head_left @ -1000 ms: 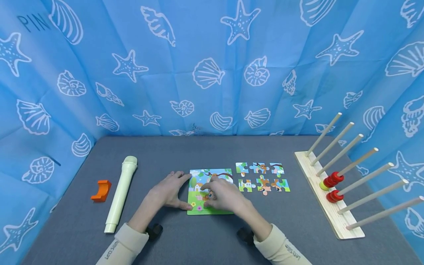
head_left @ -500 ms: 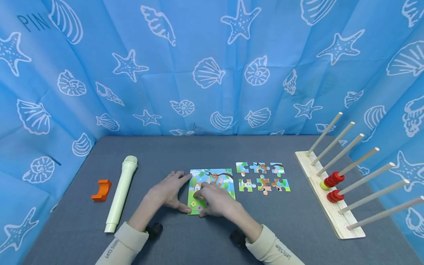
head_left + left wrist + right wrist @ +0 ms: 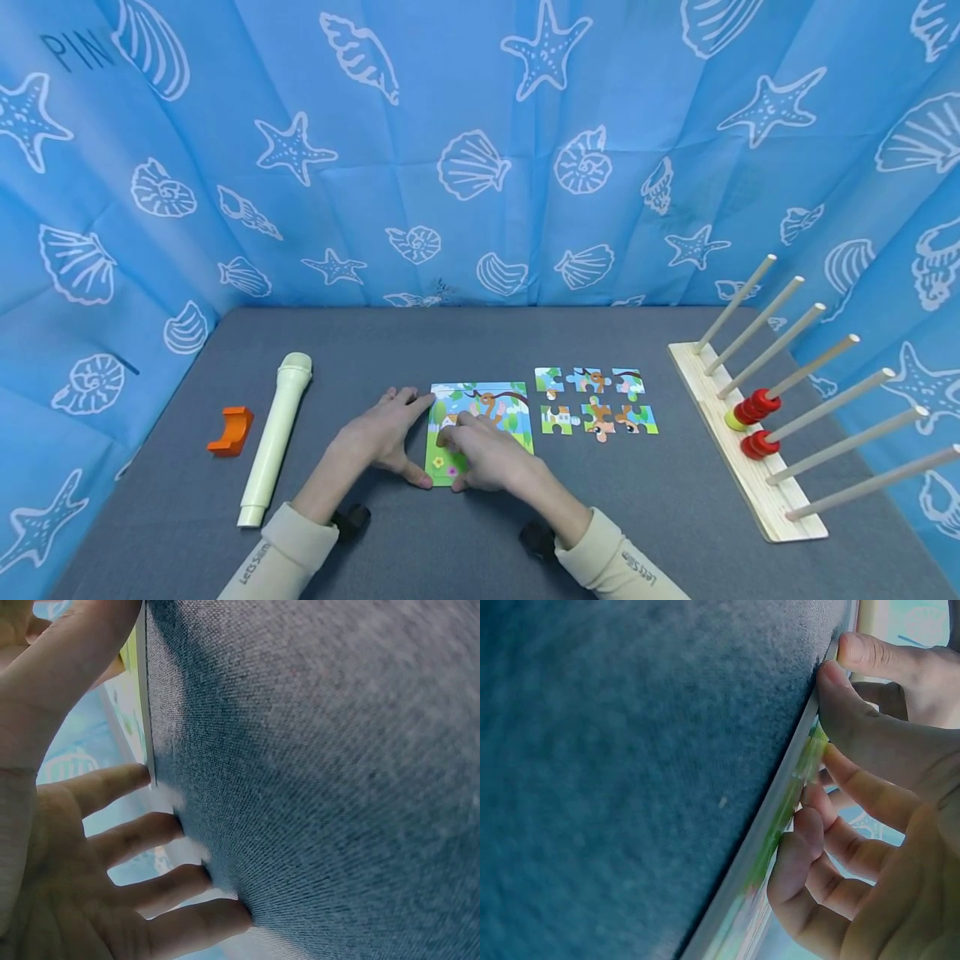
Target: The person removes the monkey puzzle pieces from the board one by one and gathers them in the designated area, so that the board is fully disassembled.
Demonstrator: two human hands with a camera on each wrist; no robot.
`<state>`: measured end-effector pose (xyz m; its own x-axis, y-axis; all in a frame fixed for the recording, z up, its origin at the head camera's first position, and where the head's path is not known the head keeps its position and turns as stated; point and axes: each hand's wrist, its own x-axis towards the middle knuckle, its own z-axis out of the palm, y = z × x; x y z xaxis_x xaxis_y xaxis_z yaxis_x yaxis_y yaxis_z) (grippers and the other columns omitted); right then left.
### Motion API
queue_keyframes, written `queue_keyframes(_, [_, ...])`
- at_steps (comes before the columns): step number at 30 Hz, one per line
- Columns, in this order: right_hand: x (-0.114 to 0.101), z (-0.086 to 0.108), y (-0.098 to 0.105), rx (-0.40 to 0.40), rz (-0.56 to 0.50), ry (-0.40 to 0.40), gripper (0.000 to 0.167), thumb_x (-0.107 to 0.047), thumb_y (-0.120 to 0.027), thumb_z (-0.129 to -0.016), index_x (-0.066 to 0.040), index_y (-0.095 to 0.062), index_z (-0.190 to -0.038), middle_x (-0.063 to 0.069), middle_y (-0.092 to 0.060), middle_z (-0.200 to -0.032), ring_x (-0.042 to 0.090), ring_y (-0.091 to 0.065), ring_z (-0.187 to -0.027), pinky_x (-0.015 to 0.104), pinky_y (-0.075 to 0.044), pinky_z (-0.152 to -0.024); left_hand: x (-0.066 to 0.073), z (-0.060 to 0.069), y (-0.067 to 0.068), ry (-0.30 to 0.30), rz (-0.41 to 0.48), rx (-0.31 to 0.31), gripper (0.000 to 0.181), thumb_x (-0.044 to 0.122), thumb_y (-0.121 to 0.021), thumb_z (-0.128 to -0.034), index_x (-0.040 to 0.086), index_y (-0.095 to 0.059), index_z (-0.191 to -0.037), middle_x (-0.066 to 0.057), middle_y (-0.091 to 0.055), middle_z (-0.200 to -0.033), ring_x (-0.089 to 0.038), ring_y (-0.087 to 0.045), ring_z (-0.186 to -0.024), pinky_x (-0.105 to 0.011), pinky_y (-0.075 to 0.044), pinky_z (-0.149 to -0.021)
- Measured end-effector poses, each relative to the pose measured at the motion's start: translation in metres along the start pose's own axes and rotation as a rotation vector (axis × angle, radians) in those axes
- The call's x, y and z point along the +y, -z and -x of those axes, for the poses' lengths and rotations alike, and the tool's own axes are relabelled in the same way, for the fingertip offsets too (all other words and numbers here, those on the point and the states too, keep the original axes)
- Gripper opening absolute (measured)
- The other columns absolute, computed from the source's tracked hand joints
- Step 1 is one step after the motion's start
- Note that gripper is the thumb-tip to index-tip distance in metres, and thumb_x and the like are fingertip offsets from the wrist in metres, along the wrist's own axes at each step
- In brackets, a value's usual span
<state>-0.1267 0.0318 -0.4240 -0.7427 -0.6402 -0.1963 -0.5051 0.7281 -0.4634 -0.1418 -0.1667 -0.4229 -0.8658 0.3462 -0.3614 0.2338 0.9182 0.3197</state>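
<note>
A square jigsaw puzzle board (image 3: 517, 421) with a bright picture of an animal, a house and flowers lies flat between the hands. My left hand (image 3: 382, 433) has its fingers spread at the board's left side. Its thumb touches the near left corner and its index finger reaches the far left one; in the left wrist view the other fingertips rest on the cloth. My right hand (image 3: 487, 450) lies over the board's lower middle. Its thumb (image 3: 847, 701) is at the near edge and its fingers touch the picture, some bent. Whatever is under them is hidden.
Several loose puzzle pieces (image 3: 597, 417) lie in two rows just right of the board. Farther right stands a wooden peg rack (image 3: 731, 446) with red and yellow rings (image 3: 753, 407). A pale toy microphone (image 3: 275, 442) and an orange arch block (image 3: 231, 432) lie at left.
My right hand has moved left and toward the near edge of the board, uncovering more of the picture. My left hand stays in place.
</note>
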Motion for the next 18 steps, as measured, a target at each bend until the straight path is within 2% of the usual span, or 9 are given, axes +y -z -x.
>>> queue_keyframes(4, [0.0007, 0.0003, -0.0009, 0.014, -0.006, 0.006, 0.052, -0.021, -0.092, -0.075, -0.016, -0.068, -0.121, -0.003, -0.058, -0.102, 0.01, -0.05, -0.086, 0.026, -0.047, -0.077, -0.0002, -0.0003, -0.0004, 0.004, -0.004, 0.0, 0.123, 0.056, -0.096, -0.0609, 0.011, -0.037, -0.159, -0.025, -0.034, -0.163, -0.055, -0.026, -0.151, -0.068, -0.036, -0.116])
queue_keyframes(13, [0.001, 0.0, -0.0023, 0.018, 0.043, 0.041, 0.058, -0.023, -0.091, -0.076, -0.017, -0.07, -0.13, -0.001, -0.062, -0.107, 0.009, -0.049, -0.087, 0.025, -0.048, -0.077, -0.0006, -0.0008, -0.0018, 0.015, -0.016, -0.004, 0.124, 0.058, -0.095, -0.0603, 0.012, -0.036, -0.159, -0.024, -0.033, -0.163, -0.054, -0.026, -0.152, -0.068, -0.036, -0.116])
queue_keyframes(18, [0.0003, 0.0014, -0.0004, 0.024, 0.032, 0.022, 0.057, -0.024, -0.092, -0.076, -0.018, -0.071, -0.128, -0.001, -0.061, -0.108, 0.01, -0.052, -0.088, 0.024, -0.047, -0.069, -0.0005, -0.0014, -0.0021, 0.019, -0.016, -0.009, 0.124, 0.058, -0.095, -0.0606, 0.012, -0.035, -0.159, -0.024, -0.032, -0.164, -0.054, -0.025, -0.152, -0.068, -0.035, -0.116])
